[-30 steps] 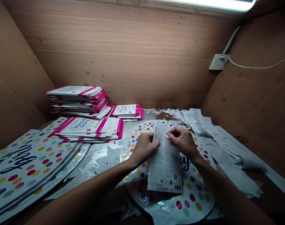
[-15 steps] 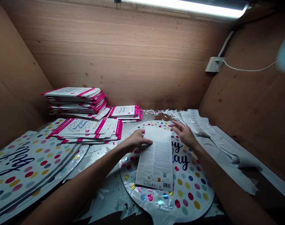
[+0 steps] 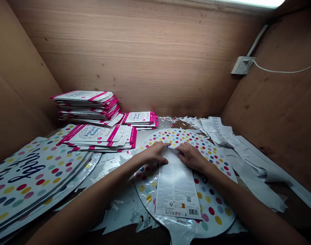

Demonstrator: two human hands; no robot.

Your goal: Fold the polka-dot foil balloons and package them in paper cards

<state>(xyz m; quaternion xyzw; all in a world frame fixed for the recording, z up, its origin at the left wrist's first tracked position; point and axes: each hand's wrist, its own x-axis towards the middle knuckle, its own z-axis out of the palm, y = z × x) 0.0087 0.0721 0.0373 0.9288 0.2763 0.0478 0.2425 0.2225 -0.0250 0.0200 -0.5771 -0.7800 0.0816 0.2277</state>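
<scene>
A white printed card packet [image 3: 177,190], barcode side up, lies on a round foil balloon [image 3: 216,207] covered in coloured dots. My left hand [image 3: 156,153] grips the packet's upper left corner, its thumb on the surface and its forefinger stretched along the top. At the upper right corner my right hand [image 3: 189,154] has its fingers curled in and pinched on the top edge. Between the two hands that top edge looks bent up slightly. The packet and my hands cover most of the balloon's dark lettering.
More dotted foil balloons [image 3: 50,170] lie stacked at the left. Behind them stand a tall pile of pink-and-white packets [image 3: 89,105] and two lower piles [image 3: 101,136]. White paper strips [image 3: 247,166] and scraps litter the right side. Wooden walls [image 3: 145,61] enclose the table.
My right hand has come in from the right, closing on the packet's top edge. My left hand stays at the upper left corner. The view has tilted down slightly.
</scene>
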